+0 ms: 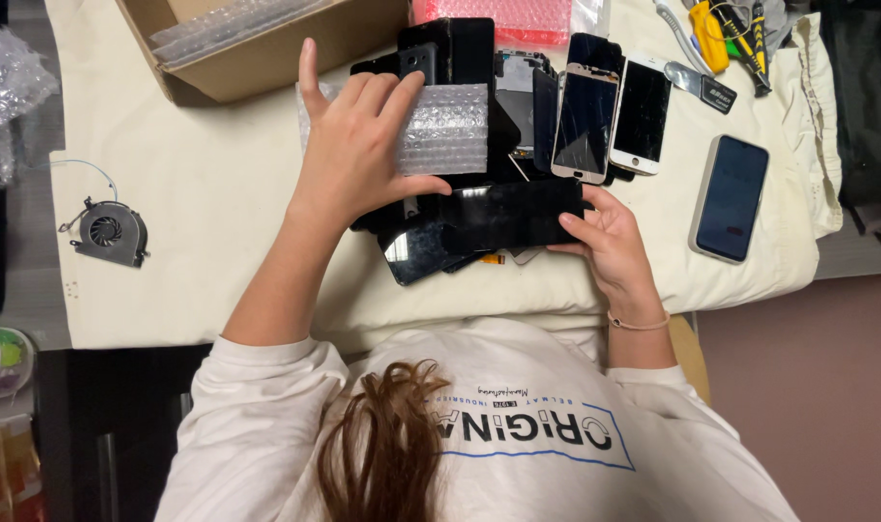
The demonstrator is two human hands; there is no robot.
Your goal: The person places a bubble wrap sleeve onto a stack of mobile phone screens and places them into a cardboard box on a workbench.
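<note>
As both hands sit over heap of dark phone screens (479, 68) on cream cloth (208, 213), we note: right hand (610, 242) pinches right end of long black glossy screen panel (513, 217), thumb on top, fingers beneath. We judge edge grip keeps glass face untouched.

Left hand (363, 145) open, fingers spread, palm flat on small clear bubble-wrap sheet (450, 130), apparently steadying it. Panel lies just below that hand, thumb tip touching its upper edge.

Brown cardboard box (266, 58) behind. Small black cooling fan (110, 232) well apart, left.

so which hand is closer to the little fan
Left. The left hand lies on the bubble wrap, right of the fan; the right hand holds a black screen panel farther right.
</note>
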